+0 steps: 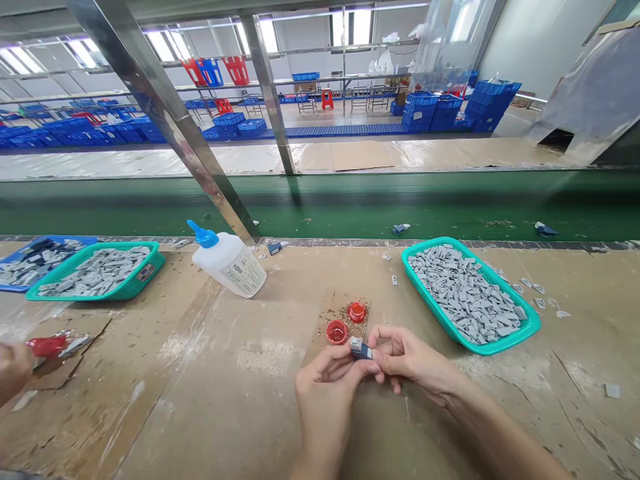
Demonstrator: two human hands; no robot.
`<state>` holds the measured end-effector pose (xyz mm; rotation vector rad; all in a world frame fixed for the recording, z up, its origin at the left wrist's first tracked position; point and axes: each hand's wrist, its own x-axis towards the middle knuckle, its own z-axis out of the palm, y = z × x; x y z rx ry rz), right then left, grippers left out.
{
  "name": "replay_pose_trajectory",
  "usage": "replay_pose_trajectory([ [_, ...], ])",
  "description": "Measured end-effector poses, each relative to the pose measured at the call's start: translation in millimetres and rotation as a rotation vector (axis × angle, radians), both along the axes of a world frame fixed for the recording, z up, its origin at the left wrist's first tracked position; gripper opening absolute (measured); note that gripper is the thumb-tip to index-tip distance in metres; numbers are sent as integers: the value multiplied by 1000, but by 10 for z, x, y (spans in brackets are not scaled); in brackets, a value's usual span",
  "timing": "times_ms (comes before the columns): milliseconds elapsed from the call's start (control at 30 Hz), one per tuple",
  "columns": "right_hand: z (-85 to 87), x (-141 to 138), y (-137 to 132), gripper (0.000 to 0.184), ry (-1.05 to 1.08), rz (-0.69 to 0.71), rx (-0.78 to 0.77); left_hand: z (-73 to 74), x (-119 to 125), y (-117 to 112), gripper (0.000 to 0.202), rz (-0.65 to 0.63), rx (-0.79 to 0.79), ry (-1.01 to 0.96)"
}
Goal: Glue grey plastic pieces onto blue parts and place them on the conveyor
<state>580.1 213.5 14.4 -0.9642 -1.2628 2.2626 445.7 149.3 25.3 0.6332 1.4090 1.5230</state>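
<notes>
At the lower middle of the frame, your left hand (327, 387) pinches a small dark blue and pale grey piece (362, 350) between thumb and fingers. Your right hand (407, 357) meets it from the right, thumb and fingertips drawn narrow on the piece's right end, so both your hands hold it, raised in front of you over the tabletop (240, 407).

Just beyond your fingers, two red cups (337, 331) stand close together on a small, speckled board (327, 308), the nearer one with red inside. At the far left edge, another person's hand (14, 370) is partly in view, beside a red object (47, 346).

Right of centre, a green tray (427, 298) is heaped with pale grey parts (465, 290), and a few more lie loose along its right side. Left of centre, a white bottle (240, 270) with a blue nozzle (203, 235) leans to the left. Farther left, a green basket (136, 285) holds more grey parts, next to a blue tray (17, 288) of dark and pale ones.

Past the tabletop's far edge, a green belt (320, 210) crosses the frame, carrying two dark pieces (401, 229). Across the top, you see blue crates (420, 113), red stools (327, 99) and bright windows.
</notes>
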Motion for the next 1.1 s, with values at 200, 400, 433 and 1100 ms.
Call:
replay_pose_trajectory([
  [200,195,22,-33,31,-35,-36,157,48,-30,24,21,-88,62,68],
  [400,360,410,250,23,-399,-145,585,107,-222,232,41,-267,20,85],
  [433,350,554,358,22,-562,-263,703,122,-299,321,42,-271,47,166],
  [1100,-217,1217,1257,9,-1163,-196,1155,-312,-506,3225,34,-487,126,1493],
])
